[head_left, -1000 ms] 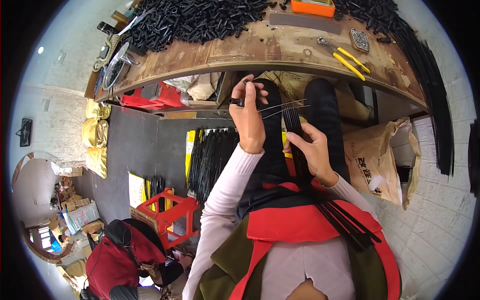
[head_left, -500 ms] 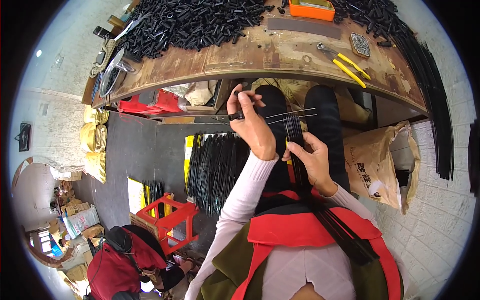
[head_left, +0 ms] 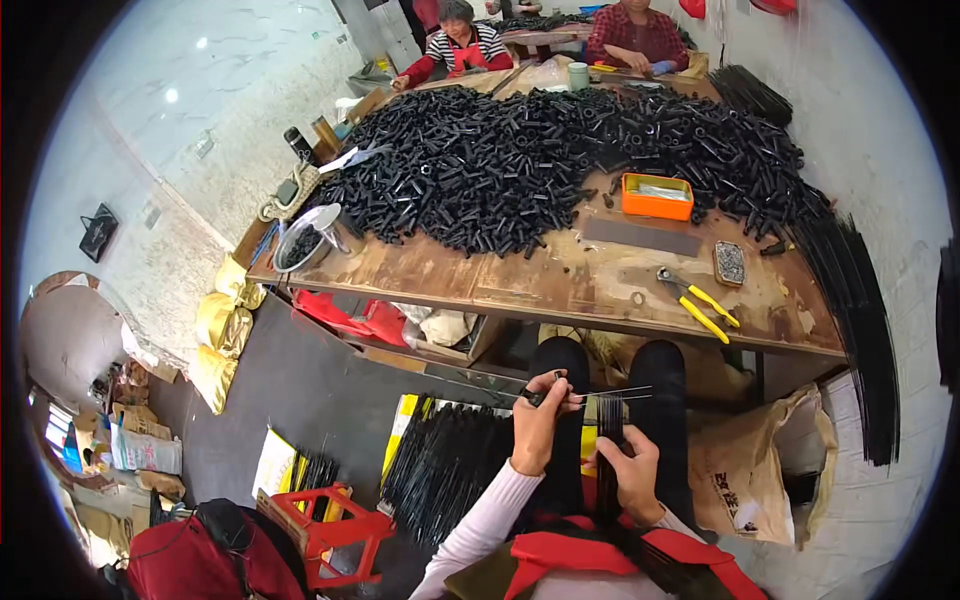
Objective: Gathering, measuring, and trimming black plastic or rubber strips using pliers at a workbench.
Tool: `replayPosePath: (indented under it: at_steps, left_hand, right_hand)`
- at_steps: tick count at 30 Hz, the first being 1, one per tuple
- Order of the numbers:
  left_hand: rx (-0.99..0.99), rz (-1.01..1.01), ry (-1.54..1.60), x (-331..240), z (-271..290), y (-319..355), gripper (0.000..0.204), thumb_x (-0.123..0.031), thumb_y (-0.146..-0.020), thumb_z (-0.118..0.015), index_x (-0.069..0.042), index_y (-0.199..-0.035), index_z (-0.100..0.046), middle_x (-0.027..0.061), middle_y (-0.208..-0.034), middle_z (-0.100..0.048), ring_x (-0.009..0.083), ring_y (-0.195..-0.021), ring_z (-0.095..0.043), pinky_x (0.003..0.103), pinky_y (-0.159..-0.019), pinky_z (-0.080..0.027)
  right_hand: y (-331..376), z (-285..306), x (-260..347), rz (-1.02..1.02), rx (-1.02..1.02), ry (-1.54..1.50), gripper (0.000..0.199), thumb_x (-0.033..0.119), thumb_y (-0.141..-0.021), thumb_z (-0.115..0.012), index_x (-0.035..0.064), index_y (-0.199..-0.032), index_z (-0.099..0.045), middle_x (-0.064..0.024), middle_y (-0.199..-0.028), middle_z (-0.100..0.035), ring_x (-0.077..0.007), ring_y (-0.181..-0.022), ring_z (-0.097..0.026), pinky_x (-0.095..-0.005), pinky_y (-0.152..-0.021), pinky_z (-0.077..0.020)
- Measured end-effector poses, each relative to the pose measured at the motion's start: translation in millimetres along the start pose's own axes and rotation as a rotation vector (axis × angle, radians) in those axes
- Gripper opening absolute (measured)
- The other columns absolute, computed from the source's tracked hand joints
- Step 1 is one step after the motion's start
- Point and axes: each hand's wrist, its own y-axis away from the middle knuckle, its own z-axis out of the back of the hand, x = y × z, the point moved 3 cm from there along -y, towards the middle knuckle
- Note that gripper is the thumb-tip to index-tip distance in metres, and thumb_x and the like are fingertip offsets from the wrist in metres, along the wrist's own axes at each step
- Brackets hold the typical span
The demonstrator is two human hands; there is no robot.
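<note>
My right hand [head_left: 636,468] is closed around an upright bundle of thin black strips [head_left: 608,425] above my lap. The tail of the bundle runs down past my red apron. My left hand [head_left: 540,420] is just left of the bundle's top, fingers curled in a pinch. A small black piece [head_left: 560,376] shows at its fingertips, partly hidden, and a black band circles one finger. Thin metal rods [head_left: 625,393] cross behind the left fingers and over the bundle's top; whether the hand touches them is unclear.
The wooden bench [head_left: 430,275] ahead bears a heap of black tubes [head_left: 480,170], yellow-handled pliers [head_left: 705,312] and an orange box [head_left: 657,205]. Two people sit at its far side. Black strip bundles [head_left: 455,470] and a red stool [head_left: 335,535] stand left, a paper sack [head_left: 750,475] right.
The view has tilted up, bringing the far bench and people into sight. My left hand has come down and right, close to the bundle's top. My right hand keeps its hold.
</note>
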Motion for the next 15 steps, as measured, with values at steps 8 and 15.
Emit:
replayPosePath:
  at_steps: [8, 15]
  left_hand:
    - [0.088, 0.082, 0.025, 9, -14, -6, 0.023, -0.012, -0.093, -0.066, 0.0, -0.111, -0.061, 0.011, -0.097, -0.067, 0.0164, -0.082, -0.066, 0.028, -0.073, -0.055]
    - [0.165, 0.054, -0.006, -7, -17, -3, 0.017, -0.012, -0.093, -0.066, 0.001, -0.104, -0.064, 0.0125, -0.098, -0.069, 0.0168, -0.086, -0.065, 0.028, -0.077, -0.053]
  right_hand:
    - [-7, 8, -8, 0.039, -0.034, -0.022, 0.011, 0.004, -0.091, -0.064, -0.0043, -0.097, -0.06, -0.0098, -0.08, -0.066, -0.0152, -0.068, -0.065, -0.0309, -0.063, -0.058]
    - [-13, 8, -5, 0.066, -0.021, 0.0, 0.01, 0.004, -0.092, -0.062, -0.0042, -0.097, -0.06, -0.0102, -0.081, -0.066, -0.015, -0.068, -0.065, -0.0291, -0.066, -0.0567]
